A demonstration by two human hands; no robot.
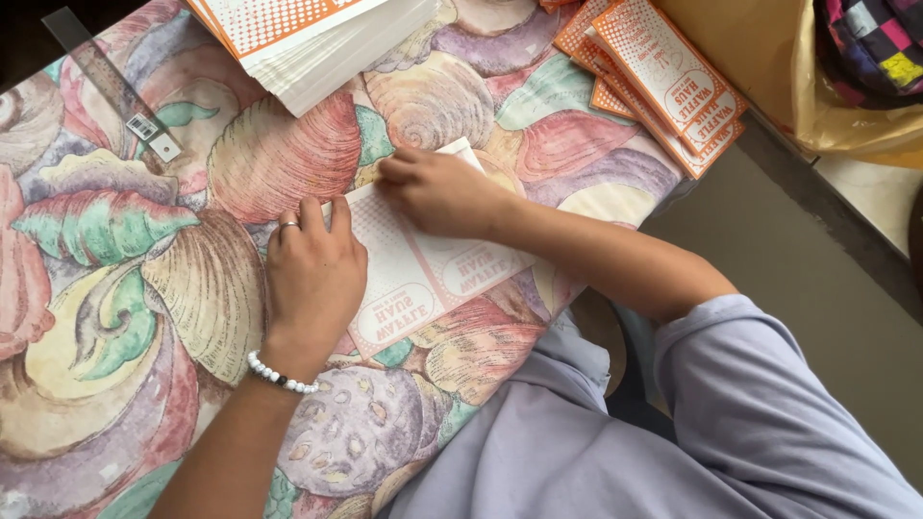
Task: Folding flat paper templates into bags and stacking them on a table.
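A flat white and orange printed paper sleeve (423,274) lies on the shell-patterned tablecloth (125,317). My left hand (312,274), with a ring and a bead bracelet, presses flat on the sleeve's left end. My right hand (437,192) rests on its far edge, fingers curled over the fold and pressing the paper down. Neither hand lifts the sleeve off the table.
A thick stack of unfolded orange and white sheets (317,38) sits at the far middle. Several folded orange sleeves (663,82) lie at the far right by the table's edge. A clear ruler (111,86) lies far left. A yellow bag (846,106) sits beyond the table.
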